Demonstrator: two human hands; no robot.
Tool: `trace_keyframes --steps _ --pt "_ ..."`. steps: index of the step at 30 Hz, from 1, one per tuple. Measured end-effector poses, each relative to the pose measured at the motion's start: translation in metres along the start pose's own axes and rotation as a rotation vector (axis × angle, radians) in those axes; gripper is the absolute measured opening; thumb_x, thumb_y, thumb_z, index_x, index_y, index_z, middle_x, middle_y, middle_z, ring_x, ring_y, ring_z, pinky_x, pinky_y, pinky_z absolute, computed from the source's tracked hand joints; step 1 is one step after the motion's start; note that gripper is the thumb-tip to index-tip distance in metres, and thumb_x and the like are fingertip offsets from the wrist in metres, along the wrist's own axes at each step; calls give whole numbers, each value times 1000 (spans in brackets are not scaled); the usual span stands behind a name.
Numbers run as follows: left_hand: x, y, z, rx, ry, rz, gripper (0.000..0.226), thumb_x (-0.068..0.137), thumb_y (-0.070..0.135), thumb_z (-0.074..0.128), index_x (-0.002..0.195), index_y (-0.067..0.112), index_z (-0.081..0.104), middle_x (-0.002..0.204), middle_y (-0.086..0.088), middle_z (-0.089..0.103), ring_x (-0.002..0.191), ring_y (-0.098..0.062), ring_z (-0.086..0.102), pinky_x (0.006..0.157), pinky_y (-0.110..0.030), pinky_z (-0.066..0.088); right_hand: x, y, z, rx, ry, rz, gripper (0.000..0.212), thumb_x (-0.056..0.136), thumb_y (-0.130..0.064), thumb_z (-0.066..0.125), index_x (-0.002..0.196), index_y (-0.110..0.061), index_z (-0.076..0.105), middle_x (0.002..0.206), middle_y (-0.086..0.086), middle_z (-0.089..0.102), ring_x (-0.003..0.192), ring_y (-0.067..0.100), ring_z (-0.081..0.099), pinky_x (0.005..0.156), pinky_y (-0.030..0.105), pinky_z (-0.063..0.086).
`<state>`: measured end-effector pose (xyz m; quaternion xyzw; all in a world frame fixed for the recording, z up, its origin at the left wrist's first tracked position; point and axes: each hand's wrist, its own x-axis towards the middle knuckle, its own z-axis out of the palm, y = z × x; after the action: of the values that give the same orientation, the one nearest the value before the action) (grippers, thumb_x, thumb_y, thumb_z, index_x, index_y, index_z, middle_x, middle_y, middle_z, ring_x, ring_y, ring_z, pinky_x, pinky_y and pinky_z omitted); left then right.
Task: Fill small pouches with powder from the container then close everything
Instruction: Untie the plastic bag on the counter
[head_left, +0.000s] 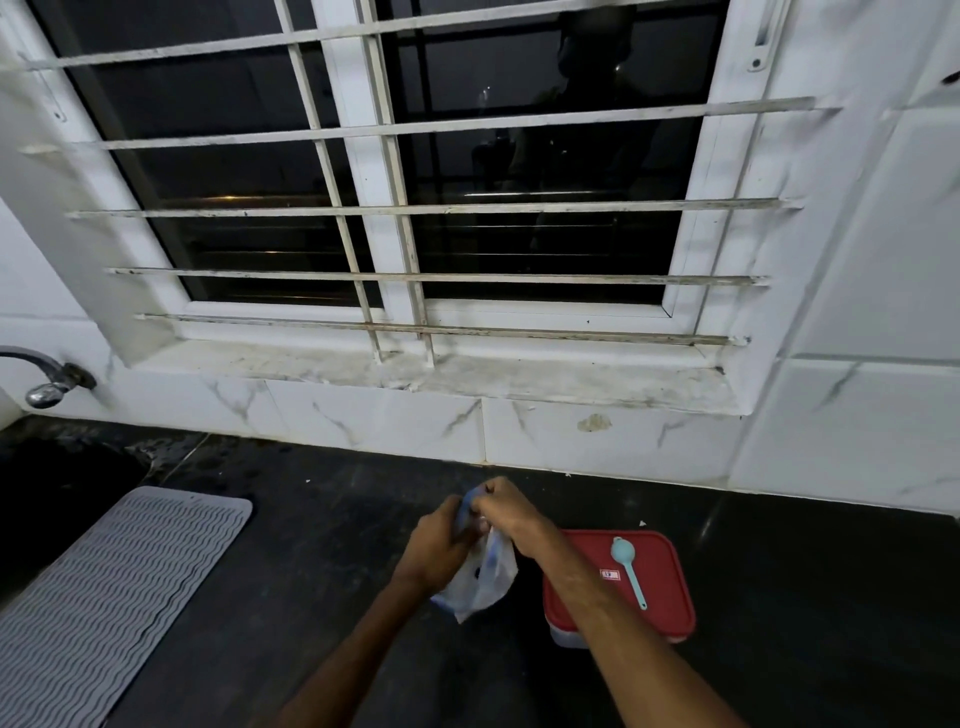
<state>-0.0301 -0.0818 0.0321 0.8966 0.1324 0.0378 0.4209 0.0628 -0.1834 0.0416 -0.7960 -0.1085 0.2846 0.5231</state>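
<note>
A small clear plastic pouch (485, 582) with blue markings hangs above the dark countertop, held at its top by both hands. My left hand (439, 545) pinches the left side of the pouch's blue top edge, and my right hand (506, 506) pinches the same edge from the right. Just to the right stands a container with a red lid (654, 582), the lid on it. A light blue spoon (628, 569) lies on that lid. The pouch's contents cannot be made out.
A grey ribbed mat (104, 587) lies on the black countertop (322, 582) at the left. A metal tap (49, 382) juts from the white tiled wall at far left. A barred window with a white sill (415, 374) rises behind the counter.
</note>
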Motion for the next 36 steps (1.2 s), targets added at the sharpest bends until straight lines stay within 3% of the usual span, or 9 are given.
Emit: trace_keyframes --steps 5,12,15,19,22,25,27,30,36 --pt "5 -1 8 -305 146 -338 11 91 10 59 86 7 68 83 -12 71 77 -25 68 80 -48 58 -2 15 -8 -152 129 -135 41 77 -27 80 108 -11 58 98 3 60 89 17 60 69 22 46" --pt "6 29 5 -951 25 -644 23 94 1 43 95 -9 65 93 -26 68 85 -36 66 69 -43 56 -12 27 0 -404 509 -234 12 90 -22 64 97 -14 68 101 6 63 95 22 55 81 32 44" --pt "4 36 0 -1008 -15 -649 30 93 1 36 82 -5 63 71 -19 67 71 -31 62 58 -34 52 -12 10 -3 -149 444 -77 20 94 -16 56 84 -8 71 86 9 70 80 20 61 69 27 43" --pt "-1 27 -11 -1166 -187 -542 40 95 21 36 103 -6 65 82 -22 70 74 -32 69 74 -39 56 -6 -7 -10 493 216 301 26 95 -8 49 70 -8 59 70 10 59 62 24 57 58 30 48" --pt "-4 12 -15 -984 -368 -326 49 98 42 47 123 2 62 113 -23 68 106 -38 65 99 -48 49 -5 -11 -12 448 201 290 27 91 -3 49 66 -8 56 65 10 54 59 24 54 54 26 44" --pt "-4 5 -14 -522 -193 -120 76 68 55 80 125 15 50 113 -9 68 98 -20 69 86 -34 58 -9 -12 -3 310 181 145 25 96 -13 54 72 -11 58 67 6 58 59 16 57 51 20 44" --pt "-3 4 -14 -222 5 0 54 80 39 76 124 29 46 103 11 64 90 -3 65 76 -18 53 -7 -7 3 150 165 31 28 99 -26 53 73 -15 54 72 4 58 63 14 56 56 22 43" --pt "4 -2 -13 155 155 58 10 97 26 53 100 23 62 92 9 62 84 -11 64 76 -30 53 -8 0 10 -205 200 -179 25 98 -38 53 87 -16 54 88 1 58 82 16 55 73 28 40" --pt "13 -19 -1 -118 259 -241 27 102 20 42 107 6 64 109 -12 66 97 -22 61 86 -31 45 -27 11 30 -632 325 -402 37 94 -47 51 125 -28 55 125 -2 48 115 18 43 91 38 47"
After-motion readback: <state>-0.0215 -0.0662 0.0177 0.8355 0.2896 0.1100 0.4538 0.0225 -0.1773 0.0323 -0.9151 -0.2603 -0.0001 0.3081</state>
